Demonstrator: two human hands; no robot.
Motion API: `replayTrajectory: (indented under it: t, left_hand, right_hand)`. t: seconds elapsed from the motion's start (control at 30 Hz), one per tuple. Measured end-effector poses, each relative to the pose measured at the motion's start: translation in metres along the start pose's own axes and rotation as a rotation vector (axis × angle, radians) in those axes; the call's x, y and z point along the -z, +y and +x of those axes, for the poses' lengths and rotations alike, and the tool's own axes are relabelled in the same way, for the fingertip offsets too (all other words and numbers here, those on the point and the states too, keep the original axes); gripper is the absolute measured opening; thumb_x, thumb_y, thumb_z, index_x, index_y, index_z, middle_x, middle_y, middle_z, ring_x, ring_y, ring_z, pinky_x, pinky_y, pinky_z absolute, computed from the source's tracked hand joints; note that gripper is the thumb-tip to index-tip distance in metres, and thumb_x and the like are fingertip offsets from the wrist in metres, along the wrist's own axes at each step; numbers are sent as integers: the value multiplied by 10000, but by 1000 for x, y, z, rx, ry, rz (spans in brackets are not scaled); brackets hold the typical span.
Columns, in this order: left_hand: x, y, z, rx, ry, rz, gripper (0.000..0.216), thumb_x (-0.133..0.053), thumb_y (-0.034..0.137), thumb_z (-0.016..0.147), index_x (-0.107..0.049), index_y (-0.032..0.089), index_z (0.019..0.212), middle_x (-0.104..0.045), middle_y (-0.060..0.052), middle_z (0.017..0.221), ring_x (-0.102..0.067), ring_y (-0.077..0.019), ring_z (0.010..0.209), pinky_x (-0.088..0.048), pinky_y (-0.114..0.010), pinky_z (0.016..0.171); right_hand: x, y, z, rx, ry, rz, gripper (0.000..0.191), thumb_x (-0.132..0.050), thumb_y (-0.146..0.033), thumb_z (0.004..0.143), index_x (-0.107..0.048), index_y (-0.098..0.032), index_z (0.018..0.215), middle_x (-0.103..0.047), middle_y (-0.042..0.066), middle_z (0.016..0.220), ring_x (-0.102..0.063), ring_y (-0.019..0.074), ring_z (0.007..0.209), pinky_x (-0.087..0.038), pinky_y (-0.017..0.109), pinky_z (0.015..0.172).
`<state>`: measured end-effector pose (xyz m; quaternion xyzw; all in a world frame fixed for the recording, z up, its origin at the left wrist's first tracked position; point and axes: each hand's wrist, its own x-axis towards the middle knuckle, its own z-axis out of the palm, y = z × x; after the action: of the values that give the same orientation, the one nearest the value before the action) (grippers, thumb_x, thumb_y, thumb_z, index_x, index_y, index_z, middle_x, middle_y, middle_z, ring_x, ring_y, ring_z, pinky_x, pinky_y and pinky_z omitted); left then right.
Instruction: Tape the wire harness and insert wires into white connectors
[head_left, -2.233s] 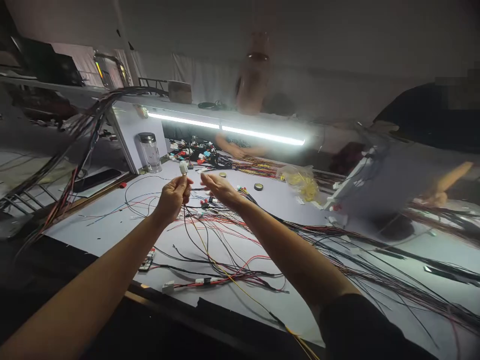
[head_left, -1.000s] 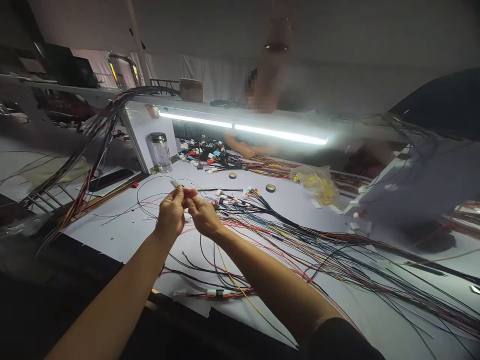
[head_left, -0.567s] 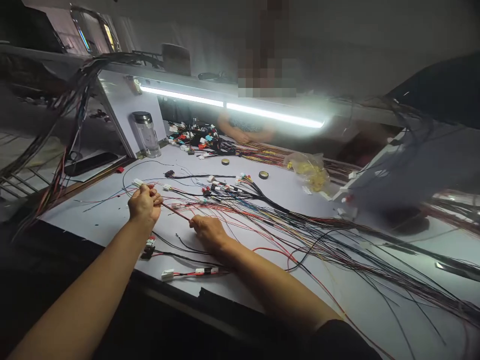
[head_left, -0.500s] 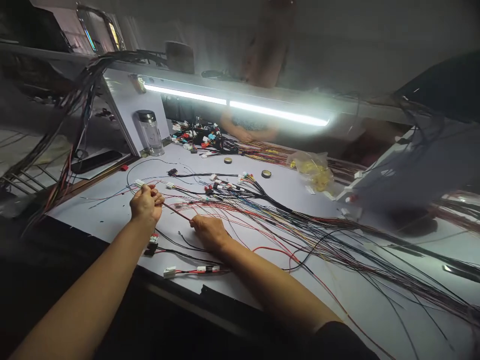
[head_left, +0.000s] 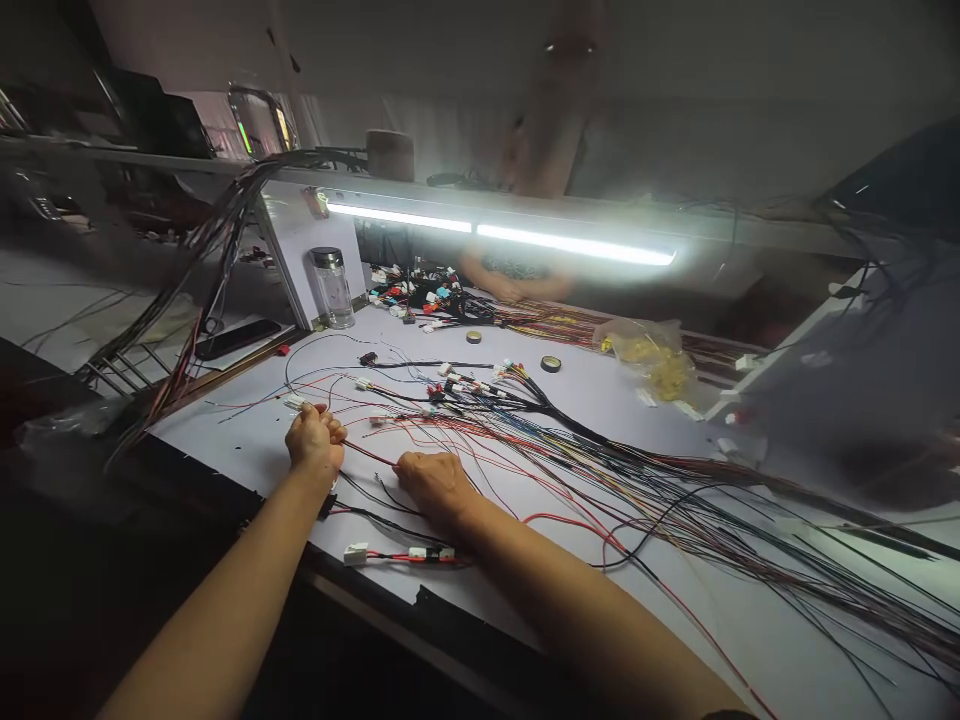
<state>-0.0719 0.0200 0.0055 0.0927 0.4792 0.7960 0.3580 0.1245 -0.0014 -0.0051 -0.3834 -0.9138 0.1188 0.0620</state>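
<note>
My left hand [head_left: 313, 440] is closed around thin wires at the left of the table. A white connector [head_left: 295, 402] shows just beyond its fingertips. A dark red wire bundle [head_left: 367, 453] runs taut from that hand to my right hand [head_left: 436, 482], whose fingers are closed on it, knuckles up. Below the hands lies a white connector with red and black leads [head_left: 356, 554]. A black connector [head_left: 327, 506] is partly covered by my left wrist. Many loose wires [head_left: 570, 450] spread out beyond and to the right of my right hand.
Two tape rolls [head_left: 551, 364] and a bag of yellow parts [head_left: 652, 365] sit farther back. A glass bottle [head_left: 332, 290] stands by the left panel, near a phone [head_left: 238, 340]. Connectors [head_left: 427, 292] are heaped under the lamp [head_left: 570, 245]. Another person's hands [head_left: 517, 287] rest behind.
The camera view has turned, moving the whole scene right and down in the picture. Both hands keep their hold on the wires; the left wrist now covers more of the connector beneath it.
</note>
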Motion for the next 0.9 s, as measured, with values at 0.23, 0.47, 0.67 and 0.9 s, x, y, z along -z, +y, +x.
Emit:
replayTrajectory:
  t: [0.23,0.47,0.67,0.9]
  left_hand:
    - [13,1,7,-49,-37,-76,307,-547,409,895,-448,181,714,-299,93,494,-215,-38,368,-181,-161,359]
    - [19,2,12,6,-78,-124,311,-595,403,871,-480,172,697,-288,85,482,-215,-43,375,-205,-159,357]
    - [15,-1,12,55,-100,-141,262,-600,371,875,-557,148,745,-317,73,498,-231,-40,392,-218,-153,358]
    - [12,-1,12,112,-129,-144,227,-715,325,788,-598,141,847,-339,82,519,-247,-23,395,-217,-140,366]
  right_hand:
    - [29,10,13,-21,-31,-28,382,-382,-461,972,-655,-206,891,-724,93,903,-673,221,813,-377,271,616]
    - [47,16,92,-143,143,55,256,-450,-383,961,-618,-269,1117,-694,44,1055,-610,196,998,-391,273,740]
    - [20,15,149,-193,101,31,231,-557,-340,900,-667,-207,1055,-685,83,1095,-586,243,1046,-377,347,849]
    - [35,14,129,-58,141,71,263,-436,-366,984,-664,-257,1056,-668,20,1095,-599,165,962,-334,301,852]
